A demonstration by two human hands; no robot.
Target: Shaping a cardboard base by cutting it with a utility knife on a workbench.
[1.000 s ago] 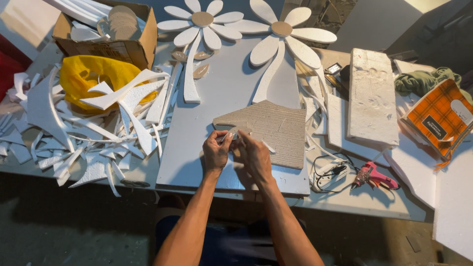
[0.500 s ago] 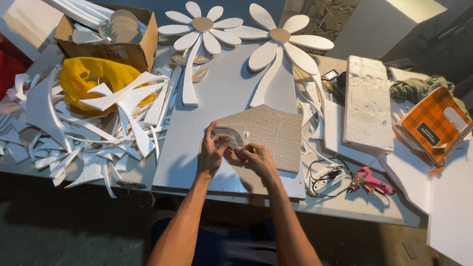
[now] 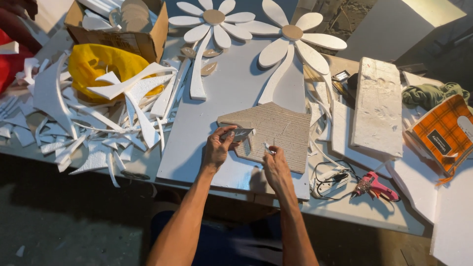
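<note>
Left hand (image 3: 217,148) pinches a small grey-white card piece (image 3: 241,134) between thumb and fingers, holding it just above the near-left edge of the cardboard sheet (image 3: 281,133). Right hand (image 3: 276,165) sits just right of it, fingers curled, tips pinched on a small white scrap (image 3: 267,148) at the sheet's near edge. Can't tell whether that scrap is loose or stuck to the sheet.

The cardboard sheet is brown, corrugated, house-shaped with a peak pointing away from the person. It lies flat on a white foam board (image 3: 221,98), near its front right corner. Both hands hover over the sheet's near-left side, close together but not touching.

On the far end of the board: two white foam flowers with tan centres, left flower (image 3: 212,19) and right flower (image 3: 293,37), stems running toward the person. The right stem ends just beyond the sheet's peak.

Left of the board: heap of white foam offcuts (image 3: 88,123), partly over a yellow bag (image 3: 98,61). Behind that, an open cardboard box (image 3: 123,39) holding more offcuts.

Right of the board: thick white foam block (image 3: 377,106), lying lengthwise. Pink glue gun (image 3: 377,187) near the table's front edge, with a black cable and white plug (image 3: 332,177) coiled just left of it. Further right, an orange plaid pouch (image 3: 443,133) and a bunched green cloth (image 3: 428,93) behind it.

Everything sits on a grey table (image 3: 345,212).
</note>
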